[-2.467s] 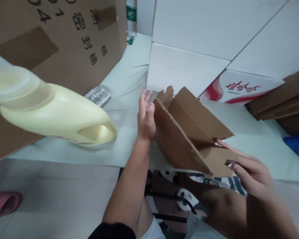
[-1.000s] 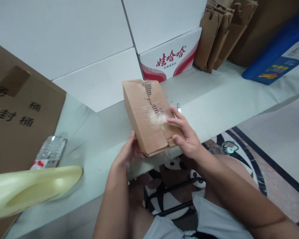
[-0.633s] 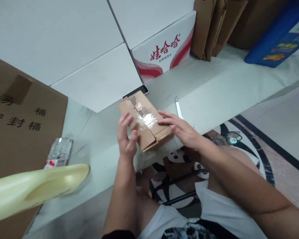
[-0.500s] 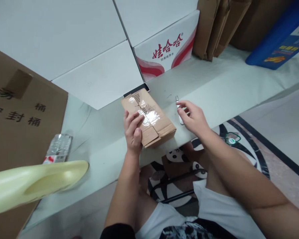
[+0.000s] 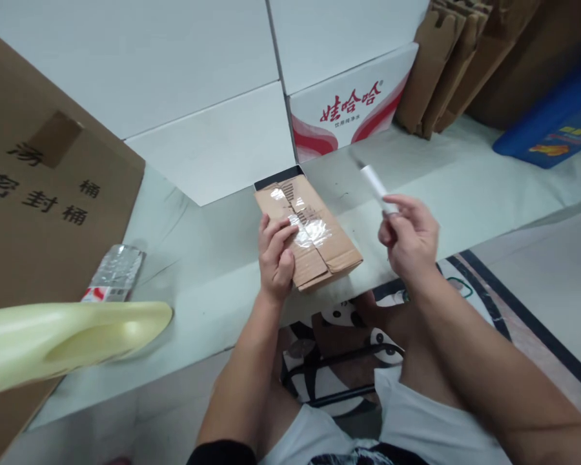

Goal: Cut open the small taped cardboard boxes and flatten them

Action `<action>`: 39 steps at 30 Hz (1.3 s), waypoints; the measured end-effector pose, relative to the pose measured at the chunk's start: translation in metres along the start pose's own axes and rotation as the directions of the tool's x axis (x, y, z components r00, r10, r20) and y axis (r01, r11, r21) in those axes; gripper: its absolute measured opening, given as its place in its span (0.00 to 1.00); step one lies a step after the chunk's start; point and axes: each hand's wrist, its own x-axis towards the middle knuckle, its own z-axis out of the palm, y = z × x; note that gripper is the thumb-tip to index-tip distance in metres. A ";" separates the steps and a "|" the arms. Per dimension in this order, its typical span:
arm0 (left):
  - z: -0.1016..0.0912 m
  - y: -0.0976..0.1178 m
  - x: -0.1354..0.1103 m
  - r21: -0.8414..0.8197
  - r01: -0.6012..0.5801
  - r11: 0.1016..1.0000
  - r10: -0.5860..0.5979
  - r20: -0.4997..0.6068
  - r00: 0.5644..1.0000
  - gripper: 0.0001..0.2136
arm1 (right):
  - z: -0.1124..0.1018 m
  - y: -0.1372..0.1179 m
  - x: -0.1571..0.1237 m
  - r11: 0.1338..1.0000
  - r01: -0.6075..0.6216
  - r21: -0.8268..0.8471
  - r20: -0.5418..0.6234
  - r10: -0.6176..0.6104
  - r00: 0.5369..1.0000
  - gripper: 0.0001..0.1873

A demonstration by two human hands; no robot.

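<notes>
A small brown cardboard box (image 5: 319,239) with clear tape across its top lies on the pale table (image 5: 465,187) near the front edge. My left hand (image 5: 275,258) rests on the box's left side, fingers curled over it and pressing it down. My right hand (image 5: 409,236) is raised to the right of the box, closed on a small white cutter (image 5: 375,183) whose blurred tip points up and away. A dark flat object (image 5: 278,179) shows just behind the box.
A large brown carton with black characters (image 5: 43,194) stands at the left. A pale yellow jug (image 5: 68,339) and a crushed plastic bottle (image 5: 113,274) lie in front of it. White boxes (image 5: 213,148), a red-and-white carton (image 5: 351,113), folded cardboard (image 5: 440,71) and a blue pack (image 5: 547,132) line the back.
The box was folded shut and set down on the table. My left hand settled on it. My right hand reached to the cutter on the table and lifted it.
</notes>
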 end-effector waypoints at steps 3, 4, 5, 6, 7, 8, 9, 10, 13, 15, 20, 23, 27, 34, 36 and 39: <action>0.003 0.002 0.000 -0.029 0.036 0.999 -0.036 -0.022 0.999 0.20 | 0.000 -0.019 -0.017 0.982 0.106 0.154 -0.023 -0.103 0.994 0.11; 0.004 0.002 0.000 -0.031 0.043 0.999 -0.044 -0.023 0.999 0.20 | -0.001 -0.024 -0.023 0.979 0.101 0.178 0.031 -0.108 0.994 0.12; 0.005 0.002 0.000 -0.029 0.045 0.999 -0.045 -0.022 0.999 0.20 | -0.002 -0.029 -0.028 0.977 0.094 0.189 0.100 -0.115 0.988 0.14; 0.005 0.002 0.000 -0.025 0.038 0.999 -0.038 -0.021 0.999 0.20 | -0.003 -0.033 -0.032 0.978 0.098 0.185 0.158 -0.128 0.979 0.18; 0.005 0.002 0.000 -0.021 0.026 0.999 -0.026 -0.023 0.999 0.19 | -0.003 -0.037 -0.036 0.979 0.115 0.166 0.193 -0.147 0.970 0.20; 0.004 0.002 0.000 -0.018 0.013 1.000 -0.014 -0.026 1.000 0.19 | -0.003 -0.041 -0.038 0.980 0.143 0.135 0.205 -0.169 0.964 0.19; 0.004 0.002 0.000 -0.012 0.004 1.000 -0.004 -0.029 1.000 0.18 | -0.001 -0.045 -0.038 0.979 0.177 0.100 0.203 -0.194 0.960 0.15; 0.003 0.003 0.001 -0.005 -0.003 1.000 0.003 -0.030 1.000 0.18 | 0.002 -0.050 -0.038 0.975 0.211 0.063 0.198 -0.220 0.955 0.10; 0.001 0.004 0.002 0.018 -0.014 1.000 0.014 -0.028 1.000 0.16 | 0.018 -0.068 -0.031 0.948 0.313 -0.052 0.227 -0.293 0.929 0.07; 0.000 0.005 0.003 0.028 -0.024 0.999 0.025 -0.028 0.999 0.16 | 0.030 -0.078 -0.028 0.906 0.398 -0.145 0.248 -0.356 0.901 0.07; 0.001 0.004 0.001 0.019 -0.035 0.999 0.036 -0.034 0.999 0.15 | 0.039 -0.079 -0.035 0.842 0.448 -0.300 0.222 -0.395 0.892 0.06; 0.000 0.004 0.000 0.008 -0.026 1.000 0.026 -0.032 0.999 0.14 | 0.036 -0.070 -0.042 0.865 0.400 -0.305 0.167 -0.365 0.916 0.07; 0.000 0.004 0.000 0.009 -0.025 1.000 0.025 -0.028 0.999 0.14 | 0.033 -0.067 -0.046 0.891 0.374 -0.258 0.165 -0.340 0.926 0.08; 0.001 0.004 0.000 0.048 -0.025 0.999 0.027 -0.024 0.999 0.15 | 0.035 -0.080 -0.041 0.896 0.312 -0.317 0.236 -0.245 0.941 0.08; 0.003 0.004 0.000 0.050 -0.011 0.999 0.013 -0.027 1.000 0.15 | 0.036 -0.082 -0.040 0.905 0.278 -0.323 0.273 -0.192 0.943 0.06; 0.005 0.005 0.000 0.035 0.000 0.999 0.001 -0.044 0.999 0.15 | 0.034 -0.087 -0.039 0.921 0.228 -0.317 0.295 -0.133 0.946 0.04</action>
